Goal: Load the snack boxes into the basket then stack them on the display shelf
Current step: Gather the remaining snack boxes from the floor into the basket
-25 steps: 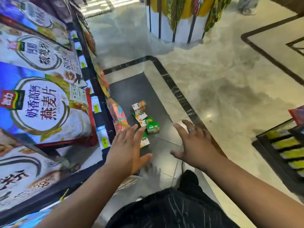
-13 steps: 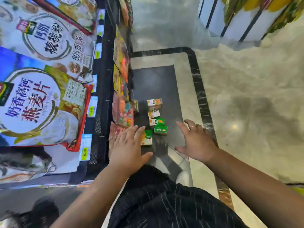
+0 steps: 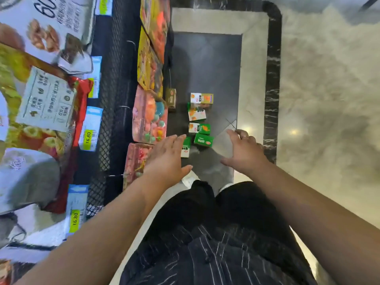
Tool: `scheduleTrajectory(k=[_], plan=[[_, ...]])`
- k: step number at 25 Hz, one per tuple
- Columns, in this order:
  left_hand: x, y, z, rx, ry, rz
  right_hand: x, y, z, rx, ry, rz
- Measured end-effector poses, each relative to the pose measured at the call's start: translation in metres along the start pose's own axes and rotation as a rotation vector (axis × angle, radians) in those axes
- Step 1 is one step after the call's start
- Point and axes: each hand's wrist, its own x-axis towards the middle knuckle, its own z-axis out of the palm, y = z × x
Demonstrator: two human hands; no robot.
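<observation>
Several small snack boxes lie on the dark floor tile in front of me: an orange-and-white box (image 3: 201, 98) farthest, a white one (image 3: 197, 114) below it, a green-and-white one (image 3: 199, 128), a green box (image 3: 203, 140), and a green-white box (image 3: 185, 147) partly behind my left fingers. A brown box (image 3: 171, 98) leans by the shelf foot. My left hand (image 3: 166, 159) hovers with fingers spread over the nearest box. My right hand (image 3: 243, 152) is held open to the right of the boxes. No basket is in view.
A black wire display shelf (image 3: 115, 83) with large snack bags and yellow price tags (image 3: 88, 137) fills the left. Candy bags (image 3: 149, 118) hang along its lower edge. A black marble strip (image 3: 272, 79) borders the tile; pale marble floor lies right.
My view has tilted further down toward the floor, so the boxes appear closer. Both hands stay spread and have come nearer the nearest green boxes.
</observation>
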Motion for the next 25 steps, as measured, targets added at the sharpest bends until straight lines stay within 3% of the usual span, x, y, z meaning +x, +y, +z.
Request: scheduleTrajectory(k=[6, 17, 20, 25], plan=[[0.105, -0.020, 0.073, -0.005, -0.029, -0.089, 0.126, 0.012, 0.074, -0.005, -0.042, 0.051], [0.265, -0.084, 0.302, -0.085, -0.126, -0.247, 0.374, 0.069, 0.287, -0.165, -0.179, -0.045], [0.288, -0.103, 0.346, -0.146, -0.135, -0.281, 0.417, 0.074, 0.339, -0.117, -0.234, 0.003], [0.306, -0.119, 0.382, -0.240, -0.152, -0.279, 0.438, 0.085, 0.374, 0.084, -0.045, 0.016]])
